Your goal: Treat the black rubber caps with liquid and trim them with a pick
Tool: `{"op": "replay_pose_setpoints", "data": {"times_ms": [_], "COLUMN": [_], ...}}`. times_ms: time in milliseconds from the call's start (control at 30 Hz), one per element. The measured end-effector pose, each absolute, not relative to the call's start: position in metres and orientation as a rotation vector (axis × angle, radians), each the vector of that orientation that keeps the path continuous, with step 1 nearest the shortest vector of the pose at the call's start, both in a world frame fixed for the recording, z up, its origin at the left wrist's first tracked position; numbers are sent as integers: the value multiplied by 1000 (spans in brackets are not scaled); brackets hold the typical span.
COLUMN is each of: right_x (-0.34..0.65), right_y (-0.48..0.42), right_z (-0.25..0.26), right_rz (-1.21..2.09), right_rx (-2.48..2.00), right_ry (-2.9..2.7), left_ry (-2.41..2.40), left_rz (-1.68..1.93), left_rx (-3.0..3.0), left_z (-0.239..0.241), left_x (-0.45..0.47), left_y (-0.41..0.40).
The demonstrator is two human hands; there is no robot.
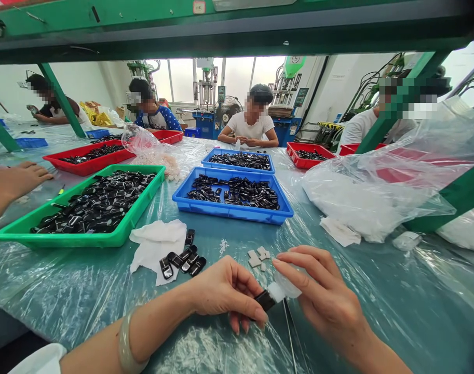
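Observation:
My left hand [231, 293] is closed, pinching a small black plastic part [265, 300] between thumb and fingers. A white, translucent, crumpled piece [287, 284] meets the part's far end. My right hand [322, 296] has its fingertips at that piece and appears to grip it; its thumb is mostly hidden. Two thin metal prongs, like tweezers [289, 332], extend downward below the piece. Just beyond my hands lie several small pale grey blocks [256, 258] and a little heap of tiny white bits [224, 246]. Several glossy black parts [188, 259] rest partly on a white cloth [159, 241] at left.
A green tray [143, 208] and a blue tray [232, 210] full of black parts stand ahead, with another blue tray [273, 166] and red trays [89, 167] behind. Clear plastic bags [369, 192] lie right. A green shelf beam [237, 36] crosses above. Co-workers sit opposite; another person's hand [21, 182] is at left.

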State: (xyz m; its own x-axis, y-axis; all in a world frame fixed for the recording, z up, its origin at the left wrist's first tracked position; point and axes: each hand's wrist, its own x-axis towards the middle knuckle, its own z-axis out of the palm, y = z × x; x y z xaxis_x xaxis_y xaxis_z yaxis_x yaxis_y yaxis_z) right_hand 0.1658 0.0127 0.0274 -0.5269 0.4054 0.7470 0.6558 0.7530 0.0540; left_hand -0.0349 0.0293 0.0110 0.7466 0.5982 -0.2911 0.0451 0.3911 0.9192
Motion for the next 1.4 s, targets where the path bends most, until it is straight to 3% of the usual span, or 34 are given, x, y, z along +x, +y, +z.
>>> {"op": "replay_pose_setpoints", "data": {"times_ms": [1400], "right_x": [168], "right_y": [13], "right_z": [25], "right_rz": [-369], "right_rx": [-762], "right_ry": [-2229], "left_ry": [697], "left_rz": [394], "left_rx": [1115], "left_z": [14], "left_x": [-33], "left_y": [27]}}
